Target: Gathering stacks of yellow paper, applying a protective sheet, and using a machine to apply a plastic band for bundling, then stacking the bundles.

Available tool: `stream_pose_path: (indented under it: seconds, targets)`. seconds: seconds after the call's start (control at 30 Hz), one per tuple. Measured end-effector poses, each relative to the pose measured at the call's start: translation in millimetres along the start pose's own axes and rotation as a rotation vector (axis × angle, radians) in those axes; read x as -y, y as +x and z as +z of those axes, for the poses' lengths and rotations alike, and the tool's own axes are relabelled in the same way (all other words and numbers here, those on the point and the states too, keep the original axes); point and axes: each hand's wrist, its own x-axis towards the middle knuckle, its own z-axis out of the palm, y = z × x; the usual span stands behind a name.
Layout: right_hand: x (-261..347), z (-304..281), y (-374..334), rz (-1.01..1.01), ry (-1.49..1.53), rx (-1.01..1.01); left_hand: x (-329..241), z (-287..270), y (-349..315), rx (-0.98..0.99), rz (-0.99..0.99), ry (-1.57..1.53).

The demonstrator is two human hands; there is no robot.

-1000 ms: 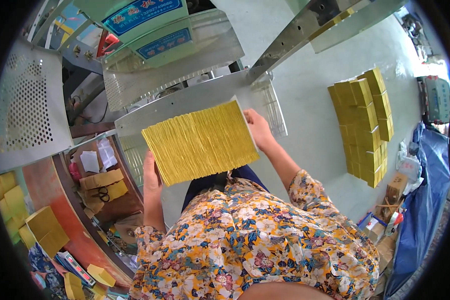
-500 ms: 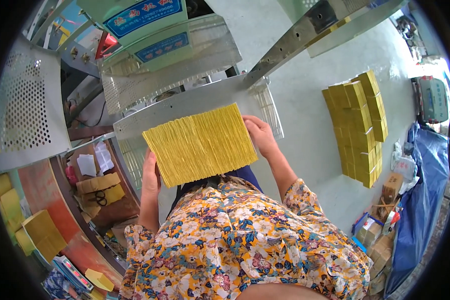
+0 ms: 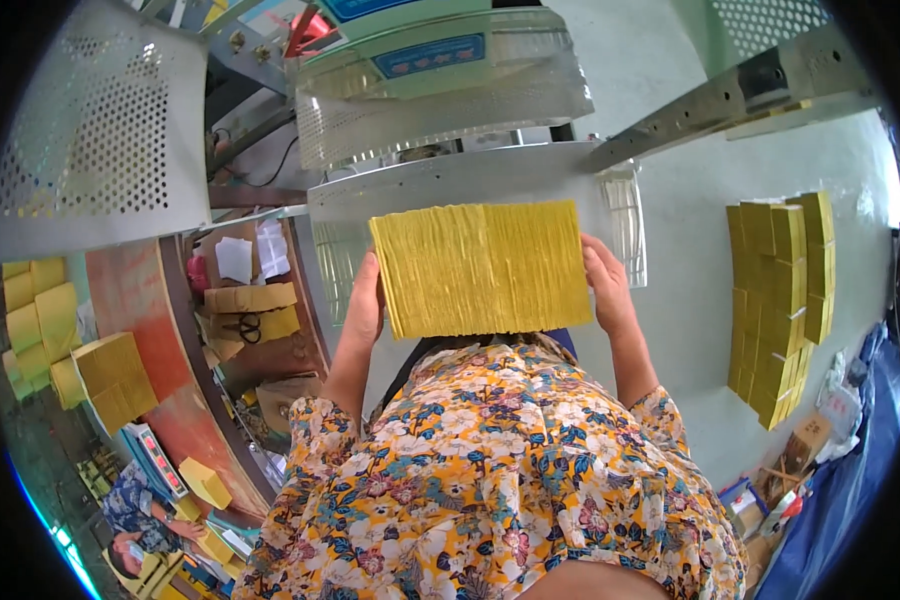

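A thick block of yellow paper sheets (image 3: 482, 268) is held in front of my waist, its many edges facing up as fine ridges. My left hand (image 3: 367, 298) grips its left end, with the fingers mostly hidden beneath or behind it. At the right end my right hand (image 3: 607, 283) holds the block, the thumb side showing along its edge. Just beyond the block lies the grey metal table (image 3: 450, 175) of a machine, and the block overlaps its near edge in the view.
A clear guard (image 3: 440, 100) and a slanting metal bar (image 3: 710, 95) stand beyond the table. Stacked yellow bundles (image 3: 770, 300) sit on the floor at right. Left are a perforated panel (image 3: 100, 140), a red-brown bench (image 3: 160, 340), scissors (image 3: 242, 327) and a co-worker's arm (image 3: 175, 525).
The whole view has swung, so the surroundings sit further right. The paper block, tilted before, now lies nearly level between both hands. More of a co-worker shows at lower left.
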Motion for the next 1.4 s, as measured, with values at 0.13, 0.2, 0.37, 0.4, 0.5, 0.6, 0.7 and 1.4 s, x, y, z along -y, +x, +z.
stream_pose_path:
  seconds: [0.13, 0.2, 0.37, 0.4, 0.5, 0.6, 0.7, 1.4]
  targets:
    - [1.3, 1.9, 3.3, 0.037, -0.046, 0.009, -5.5, 0.2, -0.3, -0.003, -0.024, 0.031]
    - [1.6, 4.8, 2.5, 0.012, -0.019, 0.01, -13.6, 4.1, -2.9, -0.016, -0.027, 0.091]
    - [-0.4, 7.2, 0.4, -0.018, 0.006, -0.002, -18.3, 11.8, -3.1, -0.042, 0.059, 0.316]
    - [-1.8, 5.9, -0.9, -0.028, 0.04, -0.022, -18.5, 10.4, -4.3, -0.066, 0.067, 0.328]
    - [-3.2, 7.0, -3.5, -0.039, 0.038, -0.022, -14.2, 24.6, -6.0, -0.114, 0.206, 0.469]
    - [-5.5, 11.2, -4.5, -0.044, 0.063, -0.043, -4.6, 12.5, -7.0, -0.191, 0.216, 0.606]
    - [-10.1, 11.7, -5.8, -0.039, 0.096, -0.052, -6.7, 19.9, -12.8, -0.228, 0.279, 0.771]
    - [17.4, 39.5, 29.7, -0.045, 0.262, -0.01, -6.8, 52.5, 21.6, -0.043, 0.044, -0.021]
